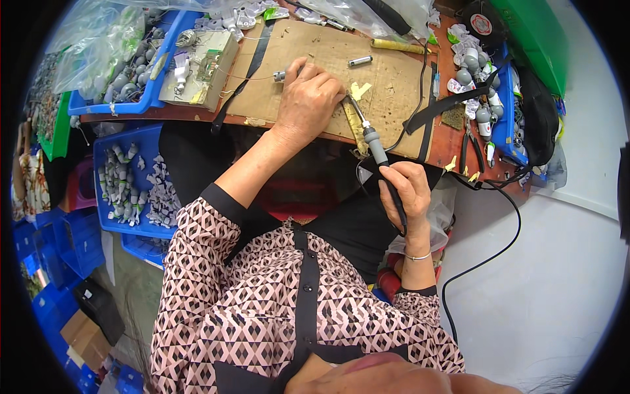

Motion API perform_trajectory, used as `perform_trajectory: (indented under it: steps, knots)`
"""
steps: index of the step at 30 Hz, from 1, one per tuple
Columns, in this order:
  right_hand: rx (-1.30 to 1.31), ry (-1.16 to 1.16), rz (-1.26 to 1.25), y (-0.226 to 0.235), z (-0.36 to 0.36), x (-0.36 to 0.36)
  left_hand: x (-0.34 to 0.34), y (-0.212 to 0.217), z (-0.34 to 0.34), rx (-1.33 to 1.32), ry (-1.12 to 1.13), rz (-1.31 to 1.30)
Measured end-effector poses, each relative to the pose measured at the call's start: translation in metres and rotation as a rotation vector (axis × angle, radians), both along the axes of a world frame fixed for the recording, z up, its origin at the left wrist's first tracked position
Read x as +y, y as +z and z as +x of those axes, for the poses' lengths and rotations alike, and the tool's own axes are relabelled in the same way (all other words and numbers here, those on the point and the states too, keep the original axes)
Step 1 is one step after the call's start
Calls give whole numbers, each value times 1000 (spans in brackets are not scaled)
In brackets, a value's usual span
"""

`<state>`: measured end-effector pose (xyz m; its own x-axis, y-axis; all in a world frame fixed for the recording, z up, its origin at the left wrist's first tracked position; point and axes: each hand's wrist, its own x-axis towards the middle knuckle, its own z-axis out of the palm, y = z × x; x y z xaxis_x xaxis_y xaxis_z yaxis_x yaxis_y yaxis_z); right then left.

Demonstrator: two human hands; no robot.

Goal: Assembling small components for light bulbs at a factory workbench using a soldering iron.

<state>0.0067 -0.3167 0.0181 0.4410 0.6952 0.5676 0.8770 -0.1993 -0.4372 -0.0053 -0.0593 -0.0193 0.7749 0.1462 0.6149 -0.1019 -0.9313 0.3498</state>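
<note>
Patterned sleeves fill the lower frame; above them my right hand (408,194) has its grip closed round a soldering iron (375,146), tip toward the cardboard sheet (387,85) on the bench (443,146). At upper centre my left hand (308,98) curls over a small metal part (280,76); fingers hide how firmly it is held.

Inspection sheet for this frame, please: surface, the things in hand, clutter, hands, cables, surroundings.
Surface: cardboard sheet on a reddish bench.
Things in hand: soldering iron, tip toward the cardboard; small metal cylinder at the left fingertips.
Clutter: loose metal cylinder, yellow tape scraps, pliers.
Hands: left hand palm down on the cardboard; right hand gripping the iron's handle.
Cables: black cord looping down right.
Surroundings: blue bins of small grey parts; plastic bags.
</note>
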Motion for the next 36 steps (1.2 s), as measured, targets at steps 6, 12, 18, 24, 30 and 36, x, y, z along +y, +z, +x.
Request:
perform_trajectory:
  steps: [6, 12, 18, 24, 30, 36]
  knots:
    - [-8, -4, -2, 0, 0, 1, 0, 1, 0, -3, -2, 5]
    - [-23, -3, -13, 0, 0, 1, -1, 1, 2, -25, -12, -4]
    - [-20, -2, -20, 1, 0, 2, 0, 1, 1, -29, -10, 4]
    - [-25, -6, -27, 1, -1, 2, -1, 1, 1, -30, -11, 0]
    - [-32, -9, -14, 1, 0, 1, -1, 1, 1, -33, -12, -3]
    - [-41, -8, -25, 0, 1, 3, -1, 0, 2, -33, -8, 3]
